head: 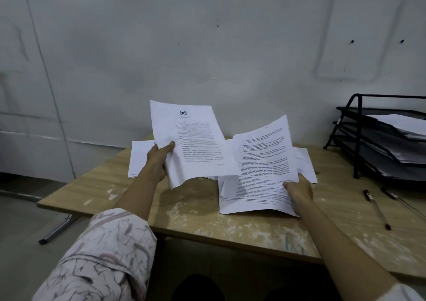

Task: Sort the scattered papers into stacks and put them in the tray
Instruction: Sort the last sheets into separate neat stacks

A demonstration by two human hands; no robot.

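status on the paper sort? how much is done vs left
Done: the black tray at the table's right already holds paper stacks on its tiers. In hand: left hand lifts the emblem-headed sheets; right hand holds a page over a pile. Left: loose sheets behind still lie on the table.

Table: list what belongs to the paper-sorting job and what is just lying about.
Belongs to the job:
- emblem sheets, held up in the left hand
- text sheets, lifted by the right hand
- pile under them
- loose papers behind
- tray, tiers already holding paper

Just lying about:
- two pens, right of the pile
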